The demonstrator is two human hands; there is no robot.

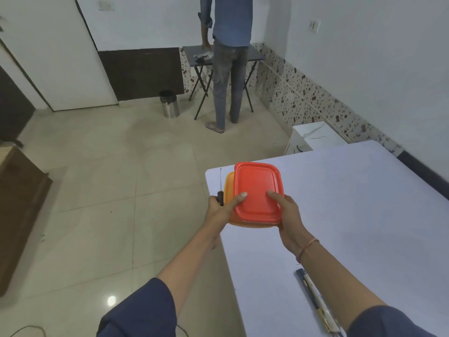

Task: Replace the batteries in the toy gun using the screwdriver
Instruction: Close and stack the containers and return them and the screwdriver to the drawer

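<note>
Screwdriver (220, 198) is sitting pinched between my left hand (217, 211) and the box (257, 188), my right hand (289, 215) gripping its other side. Toy gun isn't showing. I'm fearing that shared pinch slipping, with the screwdriver dropping past the table (352, 215) edge.

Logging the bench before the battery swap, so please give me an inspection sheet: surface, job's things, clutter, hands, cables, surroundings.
Surface: white table.
Job's things: screwdriver in the left hand; toy gun and batteries not seen.
Clutter: orange box with red lid, held over the table's corner; long flat object at the near edge, unclear what.
Hands: left hand grips screwdriver and box, thumb on lid; right hand holds the box's other side.
Cables: one dark cable on the floor.
Surroundings: steel bin, another person at a folding table.
</note>
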